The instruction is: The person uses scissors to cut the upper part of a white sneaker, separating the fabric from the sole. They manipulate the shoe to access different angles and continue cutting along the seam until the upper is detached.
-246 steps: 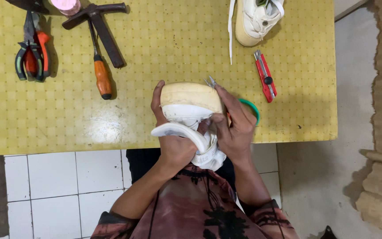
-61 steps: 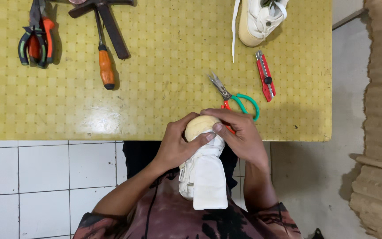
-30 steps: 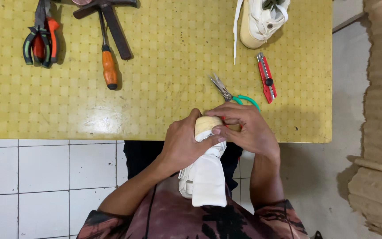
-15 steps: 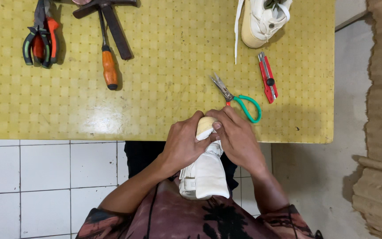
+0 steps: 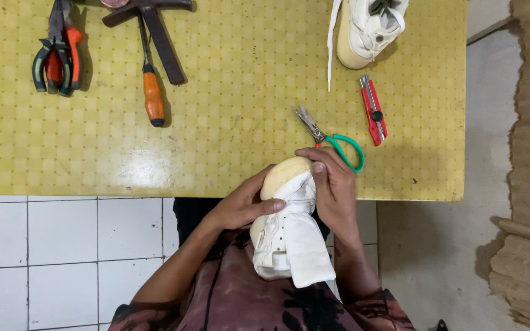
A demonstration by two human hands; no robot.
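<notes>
left hand (image 5: 240, 207) grasps white shoe upper on last (image 5: 289, 233) | right hand (image 5: 334, 187) grips its toe | green-handled scissors (image 5: 332, 140) just beside

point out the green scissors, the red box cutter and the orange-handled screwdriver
green scissors (image 5: 346, 149), head view, on the green handle loop
red box cutter (image 5: 373, 111), head view, middle of the red body
orange-handled screwdriver (image 5: 153, 95), head view, on the orange handle
</notes>
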